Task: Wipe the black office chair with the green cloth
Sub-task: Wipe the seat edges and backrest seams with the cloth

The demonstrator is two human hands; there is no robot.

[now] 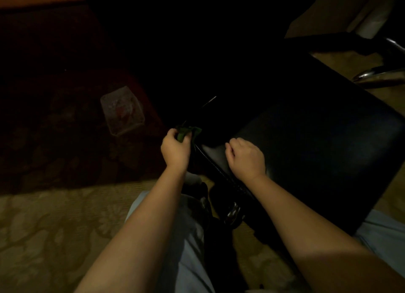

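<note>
Head view: dim room, seen from above, two bare forearms reaching to a chair.
Left hand (175, 149): fingers curled round the cloth, at the seat's left edge.
Green cloth (189, 132): bunched in the left hand, poking out past the fingers against the chair's dark left side.
Right hand (246, 157): fingers curled under with nothing in them, resting on the seat near its left edge, apart from the left hand.
Black office chair (317, 150): glossy seat fills the right; far part lost in shadow.
Chrome leg (381, 75): far right, under the seat.
Caster (233, 213): near, below the seat edge.
Carpet (43, 227): beige, patterned, near left.
Rug (54, 139): dark red, far left.
Clear plastic container (122, 112): on the rug, left of the cloth.
</note>
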